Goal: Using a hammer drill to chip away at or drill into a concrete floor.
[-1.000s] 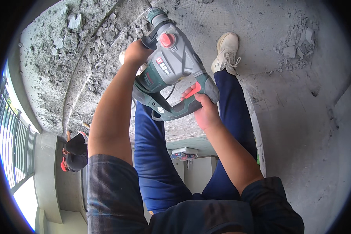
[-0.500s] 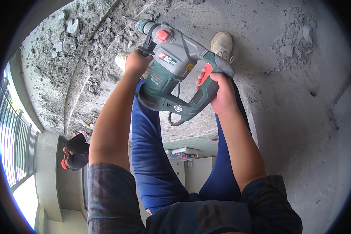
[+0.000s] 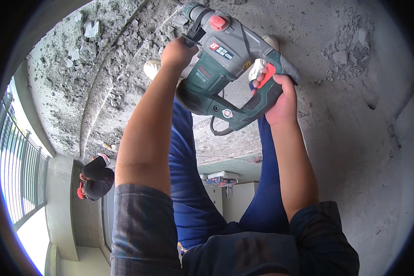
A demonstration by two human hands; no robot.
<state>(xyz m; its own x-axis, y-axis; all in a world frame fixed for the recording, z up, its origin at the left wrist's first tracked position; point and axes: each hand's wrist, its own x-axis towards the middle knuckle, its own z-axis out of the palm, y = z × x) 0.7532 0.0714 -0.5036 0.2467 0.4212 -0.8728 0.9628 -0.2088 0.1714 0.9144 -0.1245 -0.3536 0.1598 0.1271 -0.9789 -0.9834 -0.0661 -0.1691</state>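
Green and grey, the hammer drill (image 3: 225, 69) is pointing down at the concrete floor (image 3: 354, 138) between the person's two shoes (image 3: 152, 69). Left hand (image 3: 178, 51) is closing round the side handle near the chuck – right hand (image 3: 280, 99) is gripping the rear handle, fingers (image 3: 257, 82) lying by the red trigger (image 3: 267, 75). Rubble (image 3: 106, 64) is lying to the left, more chips (image 3: 347, 43) to the right – another person (image 3: 96, 181) is crouching further off
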